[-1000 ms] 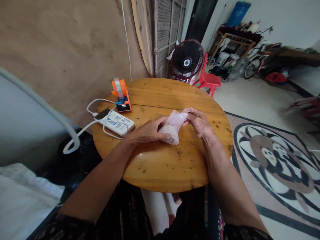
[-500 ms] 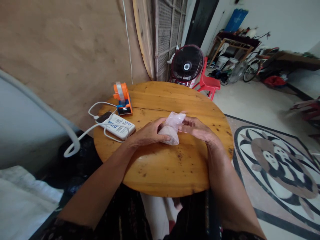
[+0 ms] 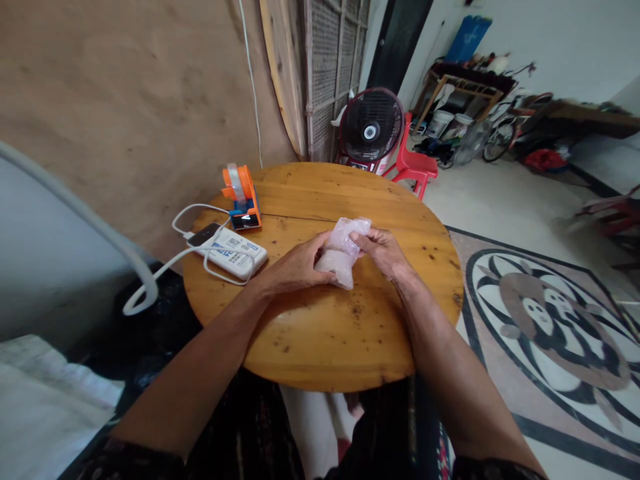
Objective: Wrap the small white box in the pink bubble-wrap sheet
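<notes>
A small bundle of pinkish-white bubble wrap [image 3: 341,257] is held between my hands above the middle of the round wooden table [image 3: 320,353]. My left hand [image 3: 305,260] grips its left side, thumb in front and fingers behind. On the right, my right hand [image 3: 380,250] pinches the upper right part of the wrap with its thumb on top. What lies inside the wrap, if anything, cannot be made out.
Left on the table are an orange and blue tape dispenser [image 3: 243,198] and a white power bank [image 3: 237,253] with a looped white cable [image 3: 200,205]. Beyond the far edge stand a fan [image 3: 371,127] and a red plastic chair [image 3: 413,163].
My right hand has come in from the side and its thumb now presses on the upper wrap, which lies flatter. The left hand keeps its hold. The view has shifted slightly.
</notes>
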Tool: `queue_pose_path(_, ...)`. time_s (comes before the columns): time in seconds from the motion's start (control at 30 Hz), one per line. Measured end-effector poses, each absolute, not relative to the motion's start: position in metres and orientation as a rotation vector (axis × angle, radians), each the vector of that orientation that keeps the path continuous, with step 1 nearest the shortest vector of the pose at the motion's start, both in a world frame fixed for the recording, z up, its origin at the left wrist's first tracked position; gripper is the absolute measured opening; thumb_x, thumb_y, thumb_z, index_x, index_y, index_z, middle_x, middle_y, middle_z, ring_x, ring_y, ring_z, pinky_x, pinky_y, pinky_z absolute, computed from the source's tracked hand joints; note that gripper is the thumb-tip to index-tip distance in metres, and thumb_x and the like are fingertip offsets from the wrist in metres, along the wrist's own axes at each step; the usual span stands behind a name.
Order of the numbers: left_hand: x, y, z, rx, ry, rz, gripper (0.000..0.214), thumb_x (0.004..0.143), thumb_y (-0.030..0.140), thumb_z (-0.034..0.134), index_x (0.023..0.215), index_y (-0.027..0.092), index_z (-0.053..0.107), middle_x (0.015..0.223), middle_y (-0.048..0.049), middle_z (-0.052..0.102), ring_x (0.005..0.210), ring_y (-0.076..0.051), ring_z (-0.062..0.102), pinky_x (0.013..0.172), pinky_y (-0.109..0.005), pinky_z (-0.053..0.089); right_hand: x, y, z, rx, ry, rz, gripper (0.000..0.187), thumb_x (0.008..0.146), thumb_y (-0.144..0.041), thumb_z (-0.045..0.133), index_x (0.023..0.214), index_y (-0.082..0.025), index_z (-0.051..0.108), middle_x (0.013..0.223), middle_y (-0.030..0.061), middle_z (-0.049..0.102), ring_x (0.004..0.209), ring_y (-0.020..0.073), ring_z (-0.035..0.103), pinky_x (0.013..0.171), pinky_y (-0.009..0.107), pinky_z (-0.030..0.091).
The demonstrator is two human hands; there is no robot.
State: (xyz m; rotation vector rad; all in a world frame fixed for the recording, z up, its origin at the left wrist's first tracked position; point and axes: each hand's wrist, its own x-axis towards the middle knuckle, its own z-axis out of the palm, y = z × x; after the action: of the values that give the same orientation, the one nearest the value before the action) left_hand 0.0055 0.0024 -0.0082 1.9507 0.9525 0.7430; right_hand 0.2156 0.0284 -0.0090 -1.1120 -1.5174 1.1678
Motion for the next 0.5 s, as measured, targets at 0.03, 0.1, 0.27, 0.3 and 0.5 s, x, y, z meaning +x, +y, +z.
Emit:
queue_pose_path(0.03, 0.006, 0.002, -0.009, 1.951, 0.932, 0.753, 0.079, 0.07, 0.027, 0.069, 0.141, 0.023, 0.036, 0.13, -0.0089, 0.059, 0.113, -0.026, 0.059, 0.095, -0.04, 0.047, 0.216, 0.029, -0.009, -1.115, -1.495, 1.158, 0.04, 0.067, -0.057, 0.072, 0.069, -0.017, 0.068, 0.06, -0.0016, 0.062, 0.054, 0.0105, 0.051, 0.054, 0.023, 0.042)
queue_pose_path(0.1, 0.008, 0.002, -0.01, 1.943, 0.895, 0.771, 0.083, 0.071, 0.023, 0.067, 0.145, 0.021, 0.03, 0.132, -0.0102, 0.057, 0.113, -0.025, 0.059, 0.095, -0.039, 0.047, 0.216, 0.03, -0.009, -1.128, -1.444, 1.154, 0.041, 0.067, -0.057, 0.072, 0.066, -0.017, 0.066, 0.058, -0.0015, 0.061, 0.052, 0.0101, 0.05, 0.052, 0.023, 0.041)
queue_pose_path(0.27, 0.007, -0.001, -0.008, 1.961, 0.893, 0.76, 0.088, 0.071, 0.024, 0.068, 0.148, 0.02, 0.025, 0.132, -0.0115, 0.056, 0.108, -0.025, 0.061, 0.092, -0.037, 0.048, 0.218, 0.036, -0.013, -1.182, -1.32, 1.132, 0.044, 0.065, -0.061, 0.071, 0.062, -0.018, 0.061, 0.053, -0.0018, 0.057, 0.046, 0.0095, 0.046, 0.045, 0.023, 0.037)
queue_pose_path(0.3, 0.007, -0.002, -0.007, 1.973, 0.898, 0.747, 0.088, 0.071, 0.026, 0.068, 0.148, 0.021, 0.026, 0.131, -0.0112, 0.057, 0.108, -0.026, 0.06, 0.091, -0.037, 0.049, 0.218, 0.037, -0.015, -1.193, -1.314, 1.12, 0.045, 0.064, -0.061, 0.071, 0.06, -0.018, 0.06, 0.052, -0.0019, 0.057, 0.045, 0.0093, 0.045, 0.044, 0.023, 0.036)
queue_pose_path(0.5, 0.002, 0.001, -0.005, 2.155, 0.971, 0.68, 0.076, 0.073, 0.049, 0.069, 0.138, 0.018, 0.046, 0.139, -0.0129, 0.049, 0.125, -0.031, 0.048, 0.104, -0.042, 0.04, 0.219, 0.042, -0.019, -1.209, -1.349, 1.057, 0.048, 0.065, -0.064, 0.069, 0.058, -0.018, 0.058, 0.049, -0.0033, 0.052, 0.044, 0.0086, 0.042, 0.044, 0.023, 0.035)
